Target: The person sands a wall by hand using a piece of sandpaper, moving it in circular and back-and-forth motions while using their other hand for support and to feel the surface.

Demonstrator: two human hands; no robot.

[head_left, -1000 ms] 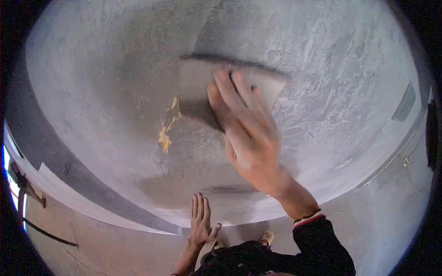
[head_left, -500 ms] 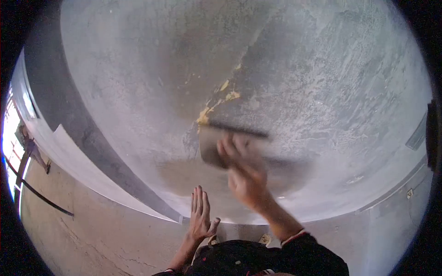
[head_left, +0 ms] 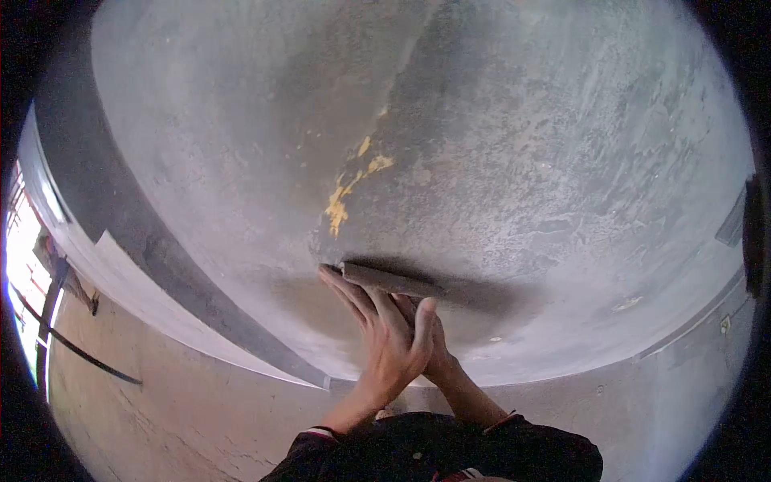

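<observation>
Fingers of your left hand (head_left: pixel 387 341) are stretched out and open, pointing up and to the left, their tips beside the left end of the flat tool (head_left: pixel 392 279). The thumb of that hand stands up on its right side. Your right hand (head_left: pixel 439 353) is behind your left, gripping the tool from below; most of its fingers are hidden, so you can't tell exactly how they wrap round it. The two hands overlap closely.

You have the tool against the grey wall (head_left: pixel 514 177), just below the yellow streak (head_left: pixel 338 210) and a little to its right. It shows nearly edge-on, sloping slightly down toward the right, with a dark shadow spreading out past its right end.

Well to the left of the yellow streak, a dark band (head_left: pixel 144 209) curves down the view. Beyond that band you have another person (head_left: pixel 68 277) near a bright opening, with a black cable (head_left: pixel 88 355) lower down. Far to the right of the streak is a grey panel (head_left: pixel 731 221), and below that panel a small pale fitting (head_left: pixel 725 324).
</observation>
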